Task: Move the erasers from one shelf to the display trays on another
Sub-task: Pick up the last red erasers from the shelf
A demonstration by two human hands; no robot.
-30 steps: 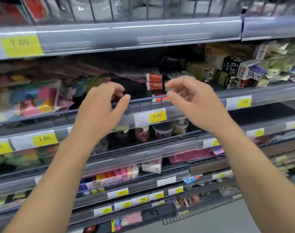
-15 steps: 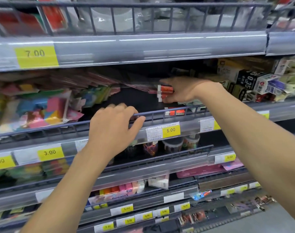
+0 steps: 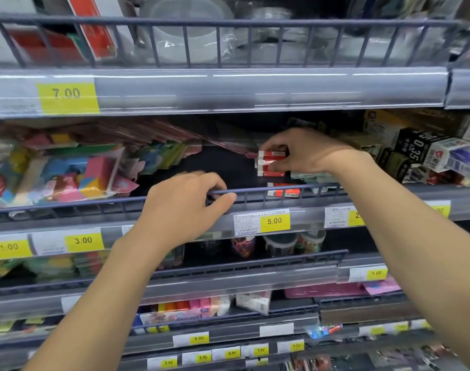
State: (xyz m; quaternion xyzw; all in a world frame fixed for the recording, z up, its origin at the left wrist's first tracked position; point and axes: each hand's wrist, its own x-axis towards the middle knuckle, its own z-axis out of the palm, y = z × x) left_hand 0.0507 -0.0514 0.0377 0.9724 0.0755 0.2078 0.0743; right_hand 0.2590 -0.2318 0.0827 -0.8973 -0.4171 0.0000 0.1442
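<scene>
A small stack of red-and-white erasers (image 3: pixel 270 164) stands on the dark middle shelf (image 3: pixel 228 170). My right hand (image 3: pixel 300 152) reaches in from the right and pinches the stack, thumb below and fingers on top. One more red-and-white eraser (image 3: pixel 283 193) lies flat behind the wire rail, just below the stack. My left hand (image 3: pixel 185 207) curls over the blue wire front rail (image 3: pixel 255 189) of the same shelf, fingers hooked on the wire and thumb in front.
Colourful packets (image 3: pixel 68 172) fill the shelf's left part and boxed stationery (image 3: pixel 421 153) the right. A shelf with a wire guard (image 3: pixel 228 44) hangs close above. Lower shelves hold jars (image 3: pixel 279 245), pastel erasers (image 3: pixel 185 307) and yellow price tags (image 3: pixel 274 221).
My right hand went from hovering in front of the rail into the shelf and closed on the eraser stack. My left hand dropped onto the wire rail and took hold of it.
</scene>
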